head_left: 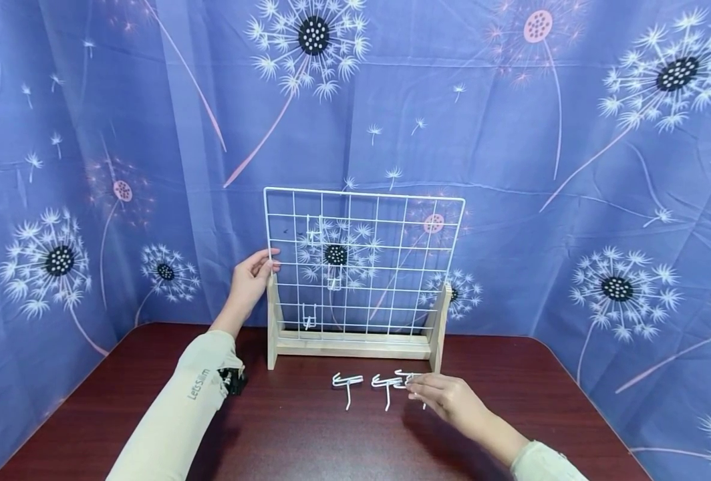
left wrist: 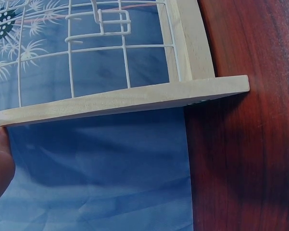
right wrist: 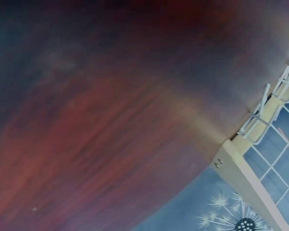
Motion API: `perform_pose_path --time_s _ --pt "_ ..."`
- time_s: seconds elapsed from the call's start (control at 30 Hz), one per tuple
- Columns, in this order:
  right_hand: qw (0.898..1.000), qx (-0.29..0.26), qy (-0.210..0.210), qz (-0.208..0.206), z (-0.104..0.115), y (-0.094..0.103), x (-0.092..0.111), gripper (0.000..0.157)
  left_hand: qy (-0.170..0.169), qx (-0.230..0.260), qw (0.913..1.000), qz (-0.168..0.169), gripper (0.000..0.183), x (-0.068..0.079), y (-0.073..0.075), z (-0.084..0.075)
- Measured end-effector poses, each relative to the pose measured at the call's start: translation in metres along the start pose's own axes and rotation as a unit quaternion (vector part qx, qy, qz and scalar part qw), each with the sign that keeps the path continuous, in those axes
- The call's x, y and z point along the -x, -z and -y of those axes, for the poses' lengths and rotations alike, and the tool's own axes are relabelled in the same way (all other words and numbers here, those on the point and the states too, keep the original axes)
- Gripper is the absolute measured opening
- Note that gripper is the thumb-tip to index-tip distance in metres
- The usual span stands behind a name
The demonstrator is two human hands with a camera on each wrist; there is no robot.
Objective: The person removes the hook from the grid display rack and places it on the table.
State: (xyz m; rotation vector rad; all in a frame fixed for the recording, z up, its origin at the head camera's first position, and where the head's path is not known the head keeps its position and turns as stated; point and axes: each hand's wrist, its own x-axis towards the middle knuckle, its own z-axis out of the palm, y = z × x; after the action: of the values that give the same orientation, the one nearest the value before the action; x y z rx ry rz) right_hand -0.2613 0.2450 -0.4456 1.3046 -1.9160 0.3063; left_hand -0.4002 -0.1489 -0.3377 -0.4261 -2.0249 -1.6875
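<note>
A white wire grid panel (head_left: pixel 364 248) stands upright in a wooden stand (head_left: pixel 355 347). My left hand (head_left: pixel 251 280) grips its left edge between thumb and fingers; part of that hand (left wrist: pixel 0 163) shows in the left wrist view. Several white wire hooks lie on the table before the stand, including a left hook (head_left: pixel 347 382) and a middle hook (head_left: pixel 386 384). At the right end of the row, my right hand (head_left: pixel 448 401) reaches down over white hook wire (head_left: pixel 400 373). Its fingertips cover most of that wire, hiding whether they pinch it.
Three hooks hang on the panel's left half: an upper hook (head_left: pixel 313 234), a middle one (head_left: pixel 334 283) and a lower one (head_left: pixel 309 322). The dark red wooden table (head_left: pixel 307 434) extends toward me. Behind it hangs a blue dandelion-print curtain (head_left: pixel 211 220).
</note>
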Motion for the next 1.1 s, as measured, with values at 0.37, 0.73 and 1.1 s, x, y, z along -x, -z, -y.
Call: perform_pose_path --time_s 0.37,0.73,1.1 --pt "0.999 0.008 0.023 0.036 0.002 -0.006 0.012 0.019 0.002 0.004 1.0000 0.004 0.029 -0.001 -0.001 0.000" --pt "0.996 0.001 0.019 0.090 0.002 -0.013 0.015 0.011 0.004 -0.001 1.0000 0.006 0.029 0.002 0.000 -0.003" --pt "0.994 0.001 0.059 0.091 0.004 -0.012 0.013 0.015 0.004 -0.004 1.0000 0.007 0.029 0.001 0.001 -0.001"
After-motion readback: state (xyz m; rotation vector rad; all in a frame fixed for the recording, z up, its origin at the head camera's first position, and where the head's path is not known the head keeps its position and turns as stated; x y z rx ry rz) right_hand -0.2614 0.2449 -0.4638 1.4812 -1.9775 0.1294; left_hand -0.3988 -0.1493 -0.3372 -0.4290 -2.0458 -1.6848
